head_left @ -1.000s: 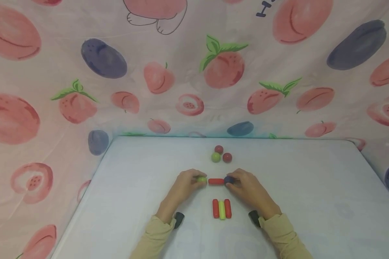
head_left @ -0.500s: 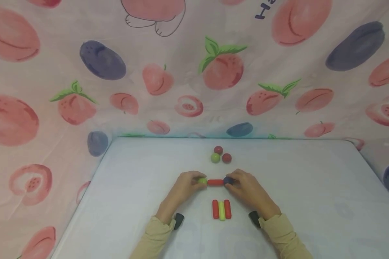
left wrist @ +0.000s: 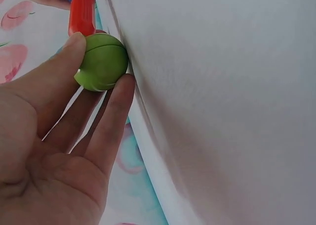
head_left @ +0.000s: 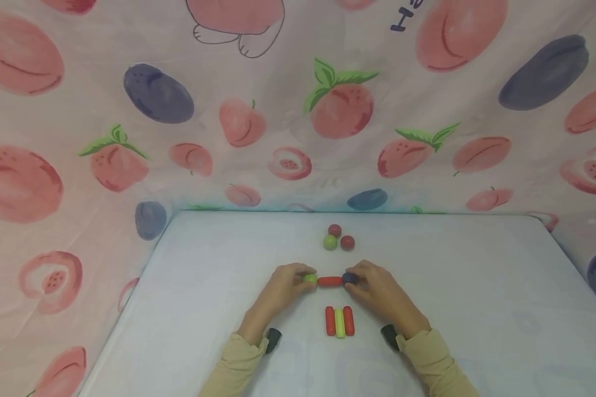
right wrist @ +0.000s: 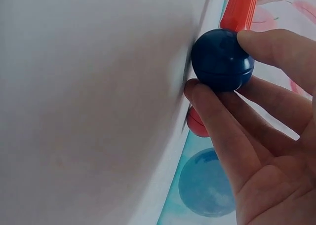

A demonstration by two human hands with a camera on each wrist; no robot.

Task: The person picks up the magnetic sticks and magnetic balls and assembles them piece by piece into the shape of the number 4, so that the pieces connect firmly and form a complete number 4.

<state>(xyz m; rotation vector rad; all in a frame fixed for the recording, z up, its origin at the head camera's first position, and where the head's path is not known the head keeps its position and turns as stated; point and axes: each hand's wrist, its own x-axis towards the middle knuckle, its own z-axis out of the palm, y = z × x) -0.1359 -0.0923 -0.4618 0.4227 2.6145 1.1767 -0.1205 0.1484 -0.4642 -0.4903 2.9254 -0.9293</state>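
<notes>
My left hand (head_left: 286, 283) pinches a green ball (left wrist: 103, 62) between thumb and fingers. A dark blue ball (right wrist: 221, 60) is held the same way by my right hand (head_left: 376, 282). Between the two balls lies a short red rod (head_left: 330, 282), its left end against the green ball and its right end against the blue one. In the left wrist view the red rod (left wrist: 82, 13) meets the green ball beside my thumb tip. Whether the rod's ends sit inside the balls is hidden.
Nearer me on the white table (head_left: 203, 331) lie two red rods (head_left: 330, 321) with a yellow-green rod (head_left: 340, 323) between them. Beyond my hands are two red balls (head_left: 347, 242) and a green ball (head_left: 330, 242). A fruit-print cloth (head_left: 288, 82) hangs behind the table.
A gap showed between the green ball and the red rod a second ago; now they touch. Both hands have shifted slightly toward me with the pieces. The other rods and balls stay put.
</notes>
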